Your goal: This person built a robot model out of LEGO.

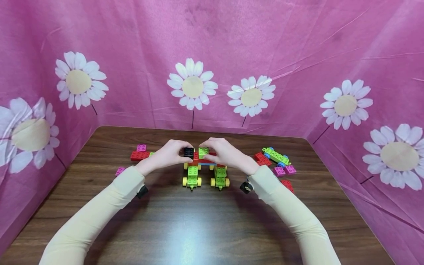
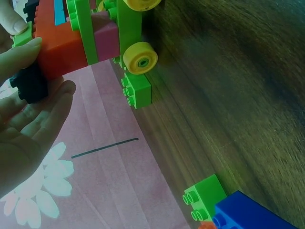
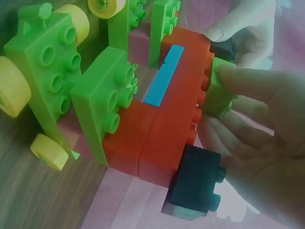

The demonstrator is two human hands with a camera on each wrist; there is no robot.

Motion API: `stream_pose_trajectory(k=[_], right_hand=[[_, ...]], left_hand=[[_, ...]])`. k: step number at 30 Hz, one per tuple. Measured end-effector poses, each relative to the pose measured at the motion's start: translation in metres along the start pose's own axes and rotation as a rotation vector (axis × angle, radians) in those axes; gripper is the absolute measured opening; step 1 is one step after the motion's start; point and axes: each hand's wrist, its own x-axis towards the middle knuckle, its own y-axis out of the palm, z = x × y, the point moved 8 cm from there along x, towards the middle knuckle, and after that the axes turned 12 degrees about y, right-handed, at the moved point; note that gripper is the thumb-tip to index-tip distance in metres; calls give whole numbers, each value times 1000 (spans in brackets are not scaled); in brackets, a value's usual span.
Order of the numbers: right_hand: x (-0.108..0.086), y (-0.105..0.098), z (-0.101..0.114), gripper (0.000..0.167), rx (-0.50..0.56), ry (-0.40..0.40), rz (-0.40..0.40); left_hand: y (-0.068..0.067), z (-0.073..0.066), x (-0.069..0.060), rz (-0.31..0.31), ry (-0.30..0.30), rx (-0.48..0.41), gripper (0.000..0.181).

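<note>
A toy-brick structure stands mid-table on two green wheeled bases (image 1: 192,179) with yellow wheels. Long red bricks (image 3: 167,119) bridge it, with a light-blue piece (image 3: 164,76) beside them. My left hand (image 1: 169,152) pinches a black brick (image 1: 188,152) at the left end of the red top. Close beside it, my right hand (image 1: 225,150) pinches a small green brick (image 1: 203,152) against the red studs; whether it is pressed fully down I cannot tell. Another black brick (image 3: 195,176) sits at the right end, hidden by the right hand in the head view.
Left on the table lie a red brick (image 1: 139,156) and pink bricks (image 1: 141,147). At right are red bricks (image 1: 262,159), a green base with blue wheels (image 1: 276,156), pink bricks (image 1: 279,171) and another red brick (image 1: 287,186). A flowered pink cloth (image 1: 218,48) hangs behind.
</note>
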Motion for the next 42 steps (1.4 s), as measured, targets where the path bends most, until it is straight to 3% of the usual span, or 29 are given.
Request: stream_pose_trajectory(k=[15, 28, 42], right_hand=[[1, 0, -3, 31, 21, 92, -15], [7, 0, -2, 30, -3, 154, 33], [7, 1, 4, 28, -73, 151, 17]], left_hand=[[1, 1, 0, 10, -14, -12, 30], [1, 1, 1, 9, -16, -6, 31], [2, 0, 2, 16, -7, 2, 32]])
